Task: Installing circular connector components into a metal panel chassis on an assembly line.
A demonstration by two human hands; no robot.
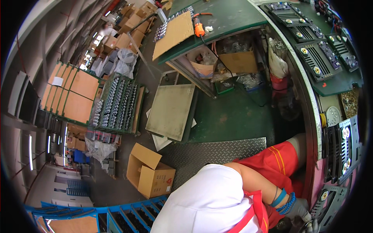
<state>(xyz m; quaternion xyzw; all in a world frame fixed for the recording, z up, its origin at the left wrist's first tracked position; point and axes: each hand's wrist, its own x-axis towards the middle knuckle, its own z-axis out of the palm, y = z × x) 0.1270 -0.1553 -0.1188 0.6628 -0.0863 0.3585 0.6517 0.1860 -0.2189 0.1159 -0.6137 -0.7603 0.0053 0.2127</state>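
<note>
Grey-gloved right hand (299, 211) at 5 o'clock, fingers curled, grip content unclear; touching small metal part (311, 224) just below. Grey ribbed metal chassis (330, 200) immediately at its 3 o'clock. Left hand out of view.

White short sleeve (210, 198), red shorts (278, 161), blue wristbands (283, 201), grey glove (300, 209).
</note>
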